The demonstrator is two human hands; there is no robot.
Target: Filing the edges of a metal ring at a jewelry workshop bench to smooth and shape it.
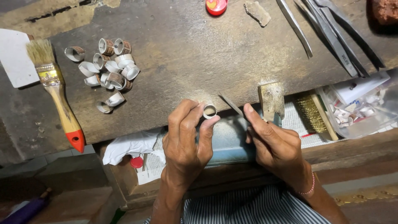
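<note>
While the person leans over the worn wooden desk (pixel 186 49), the left hand (pixel 186 139) pinches a small metal ring (pixel 209 111) between thumb and fingers at the desk's front edge. The right hand (pixel 273 143) has its fingers pressed together around a thin flat file (pixel 230 103), whose tip points up and left, just beside the ring but not clearly touching it. A small wooden peg (pixel 271 99) juts from the desk edge right beside the right hand.

To the left, well apart from the hands, lies a heap of similar rings (pixel 107 68), some silvery, some brownish. Further left rests a paintbrush (pixel 58 93) with a pale handle and red tip. Several long dark tweezers (pixel 331 33) lie at the upper right, and a red cap (pixel 216 6) sits at the top edge.

Below the desk an open drawer holds a brass wire brush (pixel 311 114), a clear plastic tub (pixel 360 112) of white scraps, printed paper (pixel 151 166) and a crumpled white cloth (pixel 130 147).
</note>
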